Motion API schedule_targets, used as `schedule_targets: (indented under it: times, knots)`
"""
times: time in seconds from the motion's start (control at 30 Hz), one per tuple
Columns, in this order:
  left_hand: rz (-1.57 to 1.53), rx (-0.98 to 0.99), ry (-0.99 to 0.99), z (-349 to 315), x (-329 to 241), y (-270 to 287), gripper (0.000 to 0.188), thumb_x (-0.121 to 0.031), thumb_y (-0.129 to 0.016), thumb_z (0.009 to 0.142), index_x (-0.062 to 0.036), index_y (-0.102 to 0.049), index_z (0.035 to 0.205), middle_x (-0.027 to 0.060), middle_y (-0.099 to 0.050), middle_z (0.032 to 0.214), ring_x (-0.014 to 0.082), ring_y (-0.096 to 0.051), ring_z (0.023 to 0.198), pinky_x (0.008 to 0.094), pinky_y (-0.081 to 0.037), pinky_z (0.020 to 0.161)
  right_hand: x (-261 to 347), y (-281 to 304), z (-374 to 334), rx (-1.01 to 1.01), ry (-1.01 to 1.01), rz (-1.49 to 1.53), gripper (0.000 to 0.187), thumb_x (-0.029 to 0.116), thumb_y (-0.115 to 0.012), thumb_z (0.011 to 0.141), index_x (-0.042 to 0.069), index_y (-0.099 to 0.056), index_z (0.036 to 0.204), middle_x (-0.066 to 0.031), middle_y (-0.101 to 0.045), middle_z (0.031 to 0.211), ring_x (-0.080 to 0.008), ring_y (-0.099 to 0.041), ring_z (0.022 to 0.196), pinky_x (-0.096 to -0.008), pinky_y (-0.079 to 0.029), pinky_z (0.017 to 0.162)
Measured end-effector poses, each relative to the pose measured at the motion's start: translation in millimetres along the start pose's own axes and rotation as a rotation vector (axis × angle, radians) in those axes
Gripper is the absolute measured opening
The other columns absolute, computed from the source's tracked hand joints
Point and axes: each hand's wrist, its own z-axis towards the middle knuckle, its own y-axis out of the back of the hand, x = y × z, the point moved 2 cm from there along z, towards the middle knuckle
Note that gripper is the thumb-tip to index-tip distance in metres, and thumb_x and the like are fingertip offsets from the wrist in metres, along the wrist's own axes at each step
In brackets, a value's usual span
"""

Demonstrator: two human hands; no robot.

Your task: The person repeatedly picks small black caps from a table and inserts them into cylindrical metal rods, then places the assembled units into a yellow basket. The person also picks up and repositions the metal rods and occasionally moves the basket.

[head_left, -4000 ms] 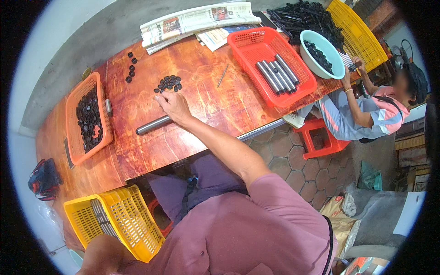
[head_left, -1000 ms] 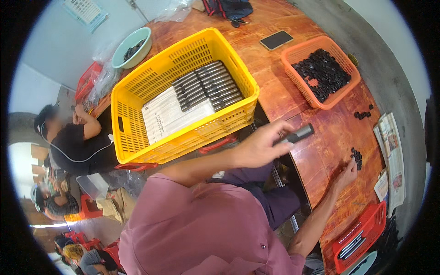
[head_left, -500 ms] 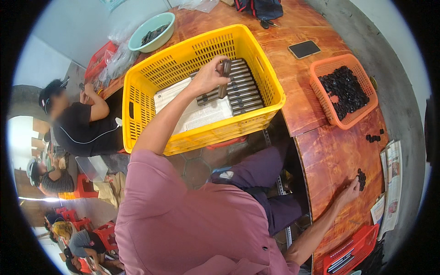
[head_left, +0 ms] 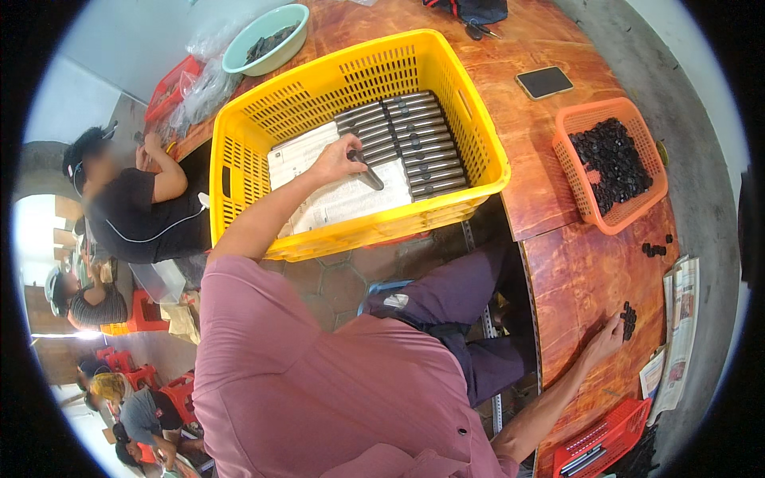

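My left hand [head_left: 339, 162] reaches into a yellow crate [head_left: 358, 57] and grips a short dark metal tube [head_left: 369, 178] at one end. The tube slants over white printed paper [head_left: 319, 209] that lies in the crate. Beside it, rows of similar metal tubes [head_left: 434, 145] lie side by side, with small black pieces on some of them. Over the table at right, my right hand [head_left: 607, 338] has its fingers drawn together at the edge of a cluster of small black pieces [head_left: 629, 320]. Whether a piece is between those fingertips is too small to see.
An orange basket [head_left: 570, 187] of black pieces stands on the wooden table [head_left: 558, 279], near a phone [head_left: 544, 82]. A red basket [head_left: 629, 418] holds metal rods. Folded newspaper [head_left: 677, 334] lies at the right edge. A pale green bowl [head_left: 291, 52] stands behind the crate. Co-workers sit at left.
My left hand has moved left and lower in the crate with the tube, away from the rows. The rows of tubes show more fully now. My right hand stays by the black pieces.
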Motion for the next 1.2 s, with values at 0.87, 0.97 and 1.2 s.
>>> schedule_targets:
  times: [0.87,0.97,1.2]
  knots:
    - [0.607,0.209,0.036,-7,9,-48,0.045,-0.019,-0.076,0.084,0.0004,-0.055,0.12,0.0198,-0.062,0.113,0.0388,-0.067,0.105,0.0472,-0.059,0.086,11,2,-2,-0.008,-0.015,-0.172,0.045,0.035,-0.055,0.107,-0.01,-0.063,0.106,-0.0162,-0.061,0.081,-0.0254,-0.046,0.073,-0.0406,-0.045,0.071]
    - [0.583,0.209,0.042,-9,8,-48,0.046,-0.023,-0.077,0.086,0.0002,-0.056,0.119,0.0189,-0.062,0.113,0.0379,-0.067,0.105,0.0467,-0.059,0.086,0,6,3,0.017,-0.028,-0.216,0.048,0.036,-0.056,0.107,-0.011,-0.063,0.11,-0.0197,-0.064,0.086,-0.0282,-0.05,0.076,-0.0416,-0.046,0.075]
    - [0.555,0.249,0.079,-9,-4,-36,0.043,-0.03,-0.074,0.089,-0.0009,-0.058,0.116,0.0183,-0.064,0.113,0.036,-0.067,0.104,0.0462,-0.058,0.084,-20,6,7,-0.024,0.01,-0.22,0.052,0.038,-0.056,0.106,-0.013,-0.062,0.113,-0.0198,-0.067,0.091,-0.0269,-0.054,0.079,-0.0398,-0.048,0.078]
